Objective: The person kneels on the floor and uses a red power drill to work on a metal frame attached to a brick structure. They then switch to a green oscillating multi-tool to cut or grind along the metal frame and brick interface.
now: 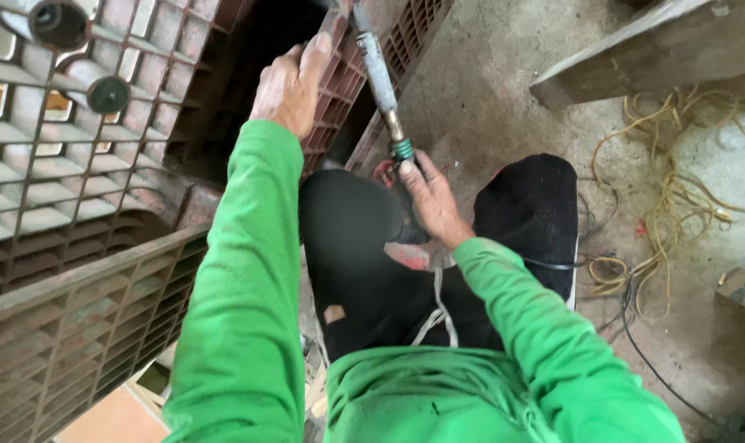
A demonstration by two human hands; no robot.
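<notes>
A grey metal tool with a green-ringed handle (382, 86) is gripped at its lower end by the right hand (428, 197), fingers clamped. The left hand (290, 82) is pressed on the reddish-brown gridded clay block (339, 78), fingers curled over its edge. Tangled yellow cords (676, 197) are noted on the concrete floor (487, 98).

Place: rough workshop or building-site corner.
Floor: bare, dusty concrete (503, 90).
Stock: stacked reddish-brown moulded grid panels (85, 320), some leaning upright.
Clutter: tangled yellow cord (676, 205), black cable (635, 336), grey timber plank (635, 49) lying loose.
</notes>
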